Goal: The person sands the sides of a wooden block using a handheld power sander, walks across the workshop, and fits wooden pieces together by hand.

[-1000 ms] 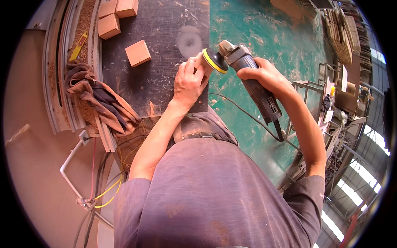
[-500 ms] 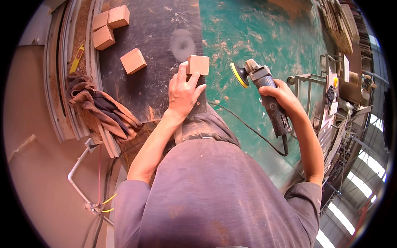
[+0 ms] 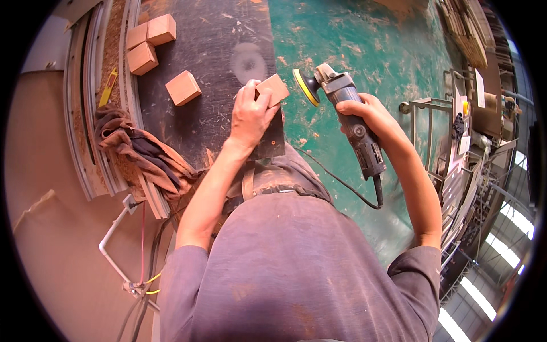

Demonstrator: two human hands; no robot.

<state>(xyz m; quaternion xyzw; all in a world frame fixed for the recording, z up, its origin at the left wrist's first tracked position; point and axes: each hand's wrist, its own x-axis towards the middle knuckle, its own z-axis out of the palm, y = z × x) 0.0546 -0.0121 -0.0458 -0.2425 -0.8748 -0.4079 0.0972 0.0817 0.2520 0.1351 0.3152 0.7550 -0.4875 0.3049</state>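
My left hand (image 3: 249, 114) is closed on a wooden block (image 3: 274, 90) at the right edge of the dark worktop (image 3: 216, 48); the block sits at a slant, and part of it is hidden behind my fingers. In my right hand (image 3: 373, 119) is a dark handheld power sander (image 3: 354, 122), gripped round its body with the thumb on top. Its round pad (image 3: 306, 87), edged in yellow, faces the block with a small gap between them. A power cord (image 3: 364, 199) runs from the sander's rear end back toward my waist.
A lone wooden block (image 3: 183, 88) lies on the worktop to the left, and three more blocks (image 3: 142, 58) are grouped beyond it. A crumpled brown cloth (image 3: 134, 142) hangs over the left rail, near a yellow tool (image 3: 108, 86). Metal racks (image 3: 433, 108) stand right of the dusty green floor (image 3: 364, 51).
The sander has moved left, closer to the block. My left fingers have closed further round that block, which has turned from square-on to slanted.
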